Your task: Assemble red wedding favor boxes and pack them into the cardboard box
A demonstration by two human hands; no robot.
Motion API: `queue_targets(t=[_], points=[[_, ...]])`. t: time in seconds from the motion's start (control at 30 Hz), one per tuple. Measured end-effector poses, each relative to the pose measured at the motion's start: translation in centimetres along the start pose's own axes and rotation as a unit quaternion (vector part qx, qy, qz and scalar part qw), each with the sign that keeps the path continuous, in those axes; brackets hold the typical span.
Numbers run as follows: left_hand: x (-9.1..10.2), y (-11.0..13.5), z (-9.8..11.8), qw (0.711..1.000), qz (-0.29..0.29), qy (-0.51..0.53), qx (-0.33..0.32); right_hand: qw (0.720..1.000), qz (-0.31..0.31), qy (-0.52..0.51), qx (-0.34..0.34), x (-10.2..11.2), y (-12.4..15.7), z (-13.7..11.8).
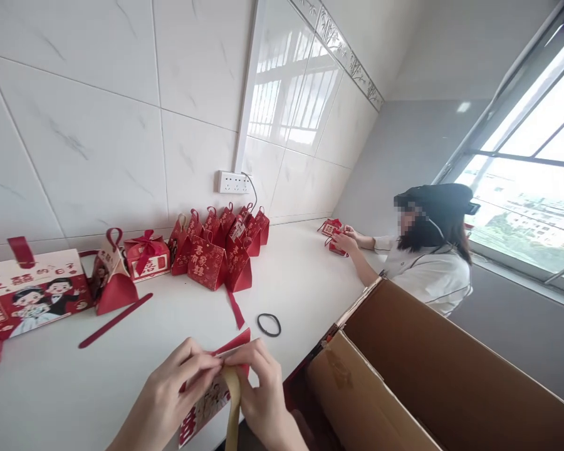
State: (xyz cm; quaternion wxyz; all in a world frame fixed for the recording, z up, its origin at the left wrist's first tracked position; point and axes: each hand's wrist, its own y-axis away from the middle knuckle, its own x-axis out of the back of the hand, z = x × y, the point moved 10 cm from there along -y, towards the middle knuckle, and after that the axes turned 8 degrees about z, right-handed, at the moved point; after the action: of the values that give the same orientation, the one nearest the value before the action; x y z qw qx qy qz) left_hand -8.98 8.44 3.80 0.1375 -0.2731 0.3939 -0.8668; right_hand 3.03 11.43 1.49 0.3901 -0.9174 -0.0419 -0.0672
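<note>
At the near edge of the white table, a red printed gift box (209, 407) tilts between my two hands. My left hand (172, 385) pinches its top edge from the left. From the right, my right hand (262, 385) closes its fingers on the same top edge, fingertips almost meeting those of the left. A gold ribbon (234, 407) hangs down from the pinch point between the hands. The fingers hide how the ribbon passes through the top of the box. Just beyond lies a black hair tie (269, 324), touched by neither hand.
Several red gift boxes (207, 260) stand along the tiled wall, beside a larger box with a printed couple (37, 297). A loose red ribbon (115, 321) lies in front. At right is an open cardboard box (357, 382). Beyond it, another person (427, 257) handles red boxes.
</note>
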Motion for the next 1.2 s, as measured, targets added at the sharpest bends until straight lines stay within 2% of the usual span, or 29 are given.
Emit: queue_targets(t=[0.13, 0.27, 0.37, 0.67, 0.9, 1.03, 1.2], points=[[0.0, 0.1, -0.1, 1.000, 0.015, -0.011, -0.007, 1.000, 0.001, 0.001, -0.023, -0.6, 0.7, 0.1], [-0.1, 0.0, -0.2, 1.000, 0.015, 0.003, -0.012, 0.999, 0.040, 0.011, -0.018, -0.6, 0.9, 0.3], [-0.2, 0.0, -0.6, 1.000, 0.008, 0.005, 0.008, 0.998, 0.060, 0.018, -0.015, -0.5, 0.7, 0.3], [-0.6, 0.3, -0.8, 0.998, -0.031, -0.023, 0.050, 0.995, 0.043, 0.040, -0.083, 0.0, 1.3, 0.8], [-0.8, 0.5, -0.9, 0.997, -0.035, -0.015, 0.067, 0.994, 0.056, 0.088, 0.010, 0.4, 0.9, -1.1], [-1.0, 0.6, -1.0, 0.996, -0.043, -0.013, 0.073, 0.996, 0.028, 0.087, -0.006, 0.1, 0.8, -0.7], [-1.0, 0.6, -1.1, 0.996, -0.050, -0.019, 0.077, 0.997, 0.024, 0.071, -0.026, 0.1, 0.7, -0.7]])
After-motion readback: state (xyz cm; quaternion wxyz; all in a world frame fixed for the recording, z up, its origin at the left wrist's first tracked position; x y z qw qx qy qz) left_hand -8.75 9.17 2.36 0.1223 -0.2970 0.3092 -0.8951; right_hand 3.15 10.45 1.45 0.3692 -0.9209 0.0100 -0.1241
